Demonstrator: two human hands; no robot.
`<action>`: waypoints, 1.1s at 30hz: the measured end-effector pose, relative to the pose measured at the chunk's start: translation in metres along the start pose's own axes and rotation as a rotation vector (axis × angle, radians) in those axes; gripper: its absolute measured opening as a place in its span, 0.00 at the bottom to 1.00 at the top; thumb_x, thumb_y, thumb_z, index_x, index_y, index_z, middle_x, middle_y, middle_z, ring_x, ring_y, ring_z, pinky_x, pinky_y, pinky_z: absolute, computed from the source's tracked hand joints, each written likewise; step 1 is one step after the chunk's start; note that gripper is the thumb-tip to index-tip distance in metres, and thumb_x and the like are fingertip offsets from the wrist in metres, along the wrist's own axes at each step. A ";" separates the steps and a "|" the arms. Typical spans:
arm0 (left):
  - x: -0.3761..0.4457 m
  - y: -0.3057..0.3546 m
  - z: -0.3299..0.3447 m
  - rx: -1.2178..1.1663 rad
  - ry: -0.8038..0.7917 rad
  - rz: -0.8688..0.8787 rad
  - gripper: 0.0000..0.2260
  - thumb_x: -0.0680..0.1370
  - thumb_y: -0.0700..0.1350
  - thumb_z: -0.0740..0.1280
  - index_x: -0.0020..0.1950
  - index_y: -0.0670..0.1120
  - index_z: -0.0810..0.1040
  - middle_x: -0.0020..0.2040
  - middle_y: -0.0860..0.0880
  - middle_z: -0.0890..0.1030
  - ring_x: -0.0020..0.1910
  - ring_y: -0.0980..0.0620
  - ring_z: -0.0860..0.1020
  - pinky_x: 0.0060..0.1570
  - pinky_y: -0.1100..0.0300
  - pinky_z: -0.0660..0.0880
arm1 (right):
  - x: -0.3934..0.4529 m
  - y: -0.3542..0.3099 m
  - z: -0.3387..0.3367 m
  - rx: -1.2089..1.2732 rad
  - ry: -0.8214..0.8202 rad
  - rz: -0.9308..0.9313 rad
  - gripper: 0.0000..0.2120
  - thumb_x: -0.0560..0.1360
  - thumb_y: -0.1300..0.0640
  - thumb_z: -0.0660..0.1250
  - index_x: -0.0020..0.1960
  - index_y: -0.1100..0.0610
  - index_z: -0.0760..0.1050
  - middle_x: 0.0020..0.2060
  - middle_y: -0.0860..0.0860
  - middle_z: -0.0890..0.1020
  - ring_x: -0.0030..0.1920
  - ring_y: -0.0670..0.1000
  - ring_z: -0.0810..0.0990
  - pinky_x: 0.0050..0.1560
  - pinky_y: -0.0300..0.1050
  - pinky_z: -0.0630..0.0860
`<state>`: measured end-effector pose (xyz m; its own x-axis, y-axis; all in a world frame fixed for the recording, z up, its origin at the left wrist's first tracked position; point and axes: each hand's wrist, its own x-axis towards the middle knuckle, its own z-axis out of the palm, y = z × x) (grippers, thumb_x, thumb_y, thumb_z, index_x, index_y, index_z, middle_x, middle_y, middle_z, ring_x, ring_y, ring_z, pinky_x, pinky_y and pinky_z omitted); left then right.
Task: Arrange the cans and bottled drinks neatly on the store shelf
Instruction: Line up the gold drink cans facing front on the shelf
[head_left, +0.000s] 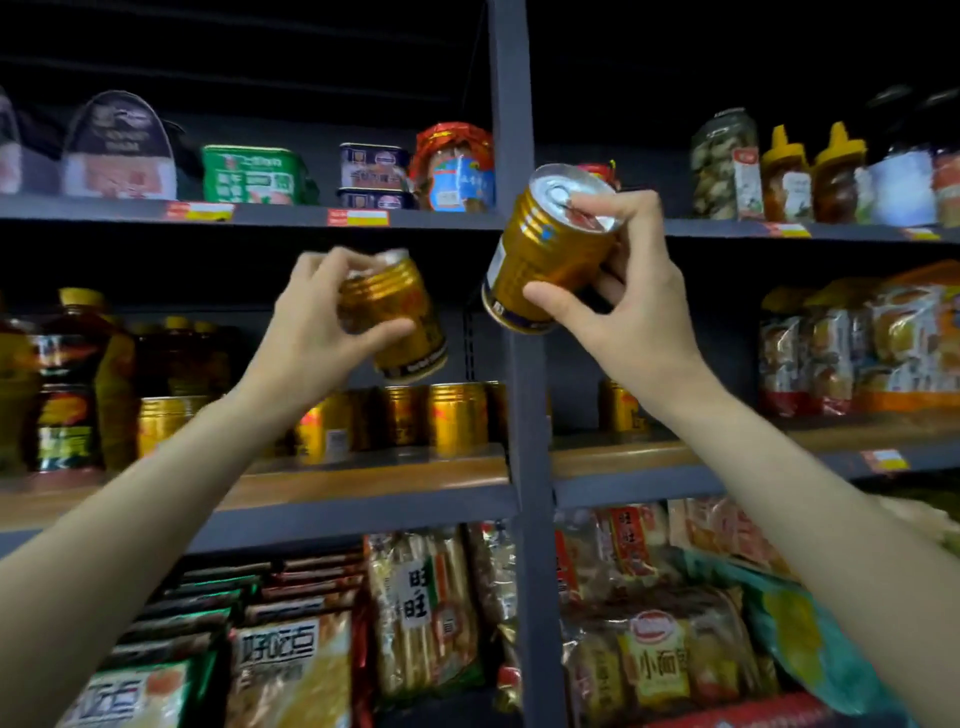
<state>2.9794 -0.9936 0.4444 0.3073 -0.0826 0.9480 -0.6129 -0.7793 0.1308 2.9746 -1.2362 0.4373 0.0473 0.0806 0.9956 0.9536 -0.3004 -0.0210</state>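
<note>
My left hand (317, 322) grips a gold can (410, 327), tilted, in the air above the middle shelf (374, 480). My right hand (631, 291) holds a second gold can (545, 249), tilted with its silver pull-tab lid toward me, in front of the grey upright post (522, 415). Several gold cans (457, 418) stand in a row at the back of the middle shelf, partly hidden by my left forearm. One more gold can (621, 405) stands alone on the right section of that shelf. Bottles of amber drink (67, 384) stand at the left.
The top shelf (291, 215) carries tinned meat, a green tin (254, 174) and jars, with honey bottles (836, 171) at right. Snack bags (857, 348) fill the right of the middle shelf. Packets of crackers and bread (426, 608) crowd the bottom shelf.
</note>
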 end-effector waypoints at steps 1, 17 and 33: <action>0.004 -0.012 -0.003 0.091 -0.085 -0.017 0.24 0.68 0.47 0.75 0.61 0.44 0.73 0.54 0.49 0.67 0.56 0.46 0.73 0.57 0.53 0.72 | 0.000 -0.003 0.011 0.010 -0.016 0.006 0.26 0.70 0.58 0.74 0.61 0.52 0.63 0.60 0.49 0.72 0.63 0.50 0.74 0.60 0.48 0.77; 0.027 -0.067 0.069 0.631 -0.701 -0.030 0.33 0.74 0.57 0.69 0.73 0.50 0.58 0.68 0.43 0.67 0.63 0.40 0.72 0.60 0.47 0.69 | -0.004 0.004 0.061 -0.124 -0.109 0.096 0.25 0.68 0.53 0.74 0.57 0.40 0.64 0.57 0.34 0.70 0.63 0.42 0.73 0.61 0.41 0.75; -0.004 -0.107 0.020 0.666 -0.596 0.039 0.27 0.78 0.62 0.58 0.73 0.52 0.58 0.69 0.50 0.71 0.70 0.47 0.65 0.73 0.47 0.47 | 0.007 0.011 0.096 -0.136 -0.346 0.289 0.22 0.70 0.52 0.74 0.56 0.44 0.65 0.51 0.35 0.74 0.51 0.37 0.75 0.46 0.30 0.76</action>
<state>3.0577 -0.9223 0.4205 0.7362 -0.2810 0.6156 -0.1383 -0.9530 -0.2696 3.0142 -1.1475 0.4356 0.4234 0.2805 0.8615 0.8403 -0.4769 -0.2577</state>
